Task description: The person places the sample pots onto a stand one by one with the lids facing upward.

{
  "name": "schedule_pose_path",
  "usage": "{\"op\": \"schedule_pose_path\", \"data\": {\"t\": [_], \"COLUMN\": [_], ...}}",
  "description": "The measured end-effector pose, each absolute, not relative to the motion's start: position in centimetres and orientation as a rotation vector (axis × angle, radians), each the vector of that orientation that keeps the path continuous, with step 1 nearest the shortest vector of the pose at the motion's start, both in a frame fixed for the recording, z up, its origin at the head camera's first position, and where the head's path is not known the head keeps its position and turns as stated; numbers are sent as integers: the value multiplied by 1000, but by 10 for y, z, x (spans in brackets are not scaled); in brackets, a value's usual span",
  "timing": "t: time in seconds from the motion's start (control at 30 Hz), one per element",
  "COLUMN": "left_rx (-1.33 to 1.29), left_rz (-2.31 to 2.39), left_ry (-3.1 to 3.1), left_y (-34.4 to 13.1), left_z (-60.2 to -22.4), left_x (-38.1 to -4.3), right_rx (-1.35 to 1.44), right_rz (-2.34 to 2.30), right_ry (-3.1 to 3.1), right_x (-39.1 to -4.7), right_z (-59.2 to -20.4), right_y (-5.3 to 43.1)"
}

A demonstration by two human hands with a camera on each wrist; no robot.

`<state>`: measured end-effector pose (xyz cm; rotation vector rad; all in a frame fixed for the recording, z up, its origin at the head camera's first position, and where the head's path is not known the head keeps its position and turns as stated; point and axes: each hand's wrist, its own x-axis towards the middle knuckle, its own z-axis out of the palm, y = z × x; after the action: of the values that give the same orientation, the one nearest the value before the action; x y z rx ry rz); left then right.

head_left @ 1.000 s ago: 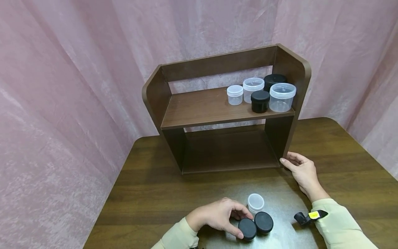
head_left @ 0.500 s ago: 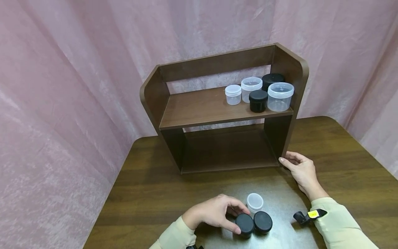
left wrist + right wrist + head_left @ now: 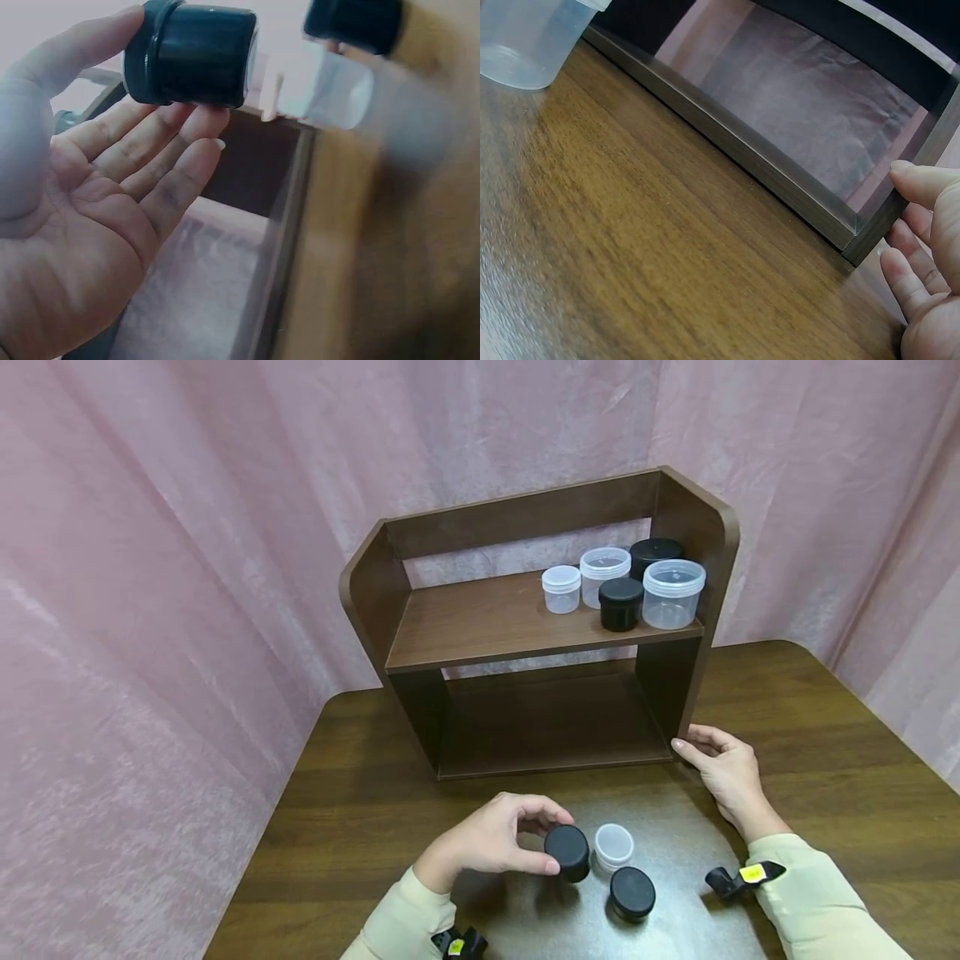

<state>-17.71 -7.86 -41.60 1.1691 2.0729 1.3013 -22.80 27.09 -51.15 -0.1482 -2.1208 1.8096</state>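
Note:
My left hand pinches a small black lidded jar between thumb and fingers, off the table. In the left wrist view the jar lies on its side between thumb and fingertips. Beside it on the table stand a small clear jar with a white lid and another black jar. At the lower right front corner of the brown two-tier shelf, my right hand holds the side panel, thumb at the front edge and fingers outside, as the right wrist view also shows.
On the upper shelf's right half stand clear jars, including a large one, and black jars, including a small one. The lower tier has bare boards. A pink curtain hangs behind the wooden table.
My left hand has lifted the black jar and carried it up and left, away from the other black jar. The right hand stays at the shelf corner.

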Motion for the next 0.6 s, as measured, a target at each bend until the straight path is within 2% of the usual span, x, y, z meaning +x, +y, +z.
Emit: {"op": "schedule_pose_path", "data": {"t": [0.3, 0.6], "left_rx": [1228, 1283], "left_rz": [1420, 1681], "left_ry": [2322, 2460], "left_y": [-81, -74], "left_z": [-399, -360], "left_x": [-190, -194], "right_rx": [-169, -170], "right_rz": [1807, 1760], "right_ry": [-2121, -2168], "right_x": [-227, -229], "right_z": [-514, -514], "right_y": [274, 273]}}
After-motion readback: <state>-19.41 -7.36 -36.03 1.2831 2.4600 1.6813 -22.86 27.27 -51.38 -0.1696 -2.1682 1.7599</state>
